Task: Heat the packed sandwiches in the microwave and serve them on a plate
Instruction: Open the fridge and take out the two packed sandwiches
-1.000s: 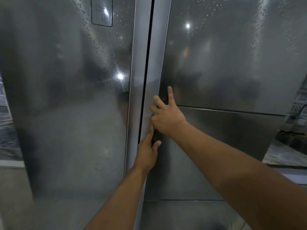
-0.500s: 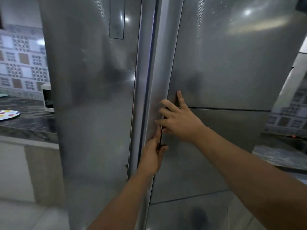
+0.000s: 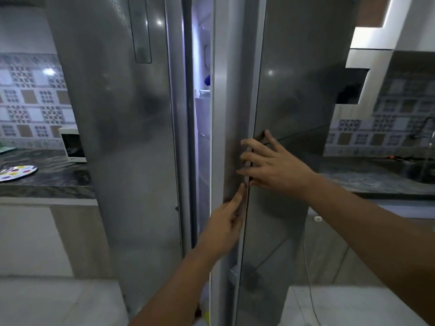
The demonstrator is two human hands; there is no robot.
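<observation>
At the fridge door (image 3: pixel 294 102) edge, we hook our right hand (image 3: pixel 273 165) and left hand (image 3: pixel 223 229), fingers curled around it, with the plate (image 3: pixel 17 172) far left on the worktop (image 3: pixel 47 182).

Fridge (image 3: pixel 131 137) in the middle, microwave (image 3: pixel 71 144) and plate (image 3: pixel 17 172) on the left counter (image 3: pixel 47 182), sink (image 3: pixel 416 170) right.

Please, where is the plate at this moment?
In the head view the plate lies far left on the dark counter, left of the fridge, near the white microwave.
</observation>
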